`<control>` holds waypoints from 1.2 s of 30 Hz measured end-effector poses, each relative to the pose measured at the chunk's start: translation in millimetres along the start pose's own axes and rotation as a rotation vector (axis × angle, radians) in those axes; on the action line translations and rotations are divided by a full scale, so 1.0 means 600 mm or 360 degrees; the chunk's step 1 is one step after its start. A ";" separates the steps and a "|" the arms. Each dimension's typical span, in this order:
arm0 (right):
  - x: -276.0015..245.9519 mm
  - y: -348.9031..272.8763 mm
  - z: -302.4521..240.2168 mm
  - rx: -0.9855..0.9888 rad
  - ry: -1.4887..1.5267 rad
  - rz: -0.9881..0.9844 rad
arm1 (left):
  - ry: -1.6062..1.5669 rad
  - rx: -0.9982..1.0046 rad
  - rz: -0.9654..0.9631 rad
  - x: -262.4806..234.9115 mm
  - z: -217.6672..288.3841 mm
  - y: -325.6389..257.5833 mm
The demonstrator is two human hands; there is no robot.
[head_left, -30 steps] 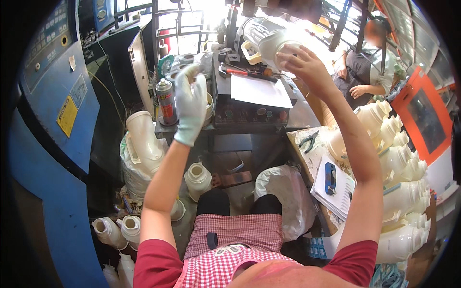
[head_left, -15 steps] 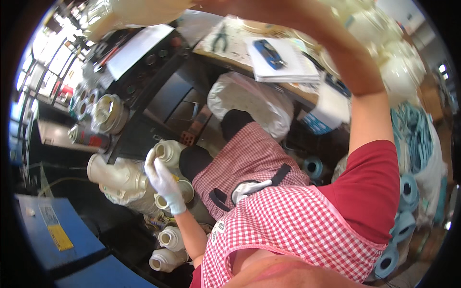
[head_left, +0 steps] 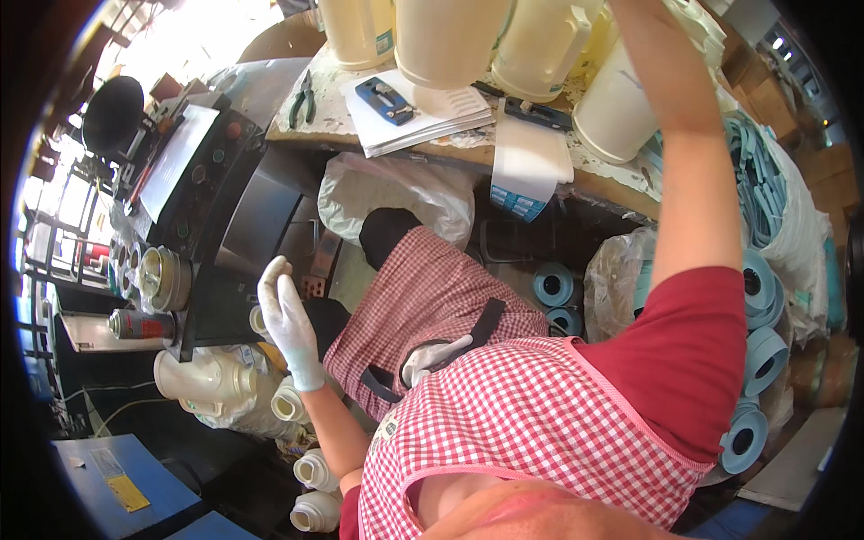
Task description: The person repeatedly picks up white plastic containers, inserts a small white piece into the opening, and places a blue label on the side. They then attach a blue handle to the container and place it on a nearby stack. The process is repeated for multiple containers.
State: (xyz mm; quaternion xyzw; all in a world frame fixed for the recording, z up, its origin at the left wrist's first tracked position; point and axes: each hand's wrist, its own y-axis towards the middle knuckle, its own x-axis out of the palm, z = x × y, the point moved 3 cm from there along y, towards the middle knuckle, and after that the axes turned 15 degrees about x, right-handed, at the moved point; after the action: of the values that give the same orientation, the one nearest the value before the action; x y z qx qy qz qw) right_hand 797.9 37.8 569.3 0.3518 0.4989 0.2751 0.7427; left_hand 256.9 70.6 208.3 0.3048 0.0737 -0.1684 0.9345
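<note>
My left hand (head_left: 291,328), in a pale glove, is raised left of my lap with its fingers stretched out. It holds nothing. Below it lie cream plastic jug bodies with round necks (head_left: 288,403). My right forearm (head_left: 675,72) reaches up past the upper edge, so the hand itself is out of sight. Beside that arm, a large cream jug (head_left: 616,103) stands tilted-looking at the workbench edge. More cream jugs with handles (head_left: 535,54) line the back of the bench.
On the workbench (head_left: 315,126) are pliers (head_left: 303,99), a blue tool (head_left: 385,99) and stacked papers (head_left: 423,126). Below hangs a white bag (head_left: 396,184). Blue rings (head_left: 765,355) and a sack of blue strips (head_left: 765,180) stand right. A black machine (head_left: 207,180) stands left.
The view has turned right, bringing more jugs into sight. My right arm, stretched leftward across the top before, now points up at the right. My left hand stays raised with fingers extended.
</note>
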 end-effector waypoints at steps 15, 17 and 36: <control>-0.277 -0.305 0.098 0.1151 -0.0784 -0.0365 | 0.0042 -0.0388 -0.0339 -0.034 -0.040 -0.077; -0.309 -0.387 0.173 0.1359 -0.0647 -0.0710 | 0.0020 -0.0293 -0.0508 -0.020 -0.063 -0.054; -0.420 -0.261 -0.178 0.0375 0.1153 -0.0007 | -0.1351 -0.0608 -0.0896 0.091 0.125 0.029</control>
State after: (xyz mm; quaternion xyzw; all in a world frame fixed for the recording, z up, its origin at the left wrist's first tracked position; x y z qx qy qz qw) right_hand 618.6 -221.1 555.4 0.3137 0.7581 0.3207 0.4732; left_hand 316.9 24.5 265.2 0.0033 -0.2022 -0.5040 0.8397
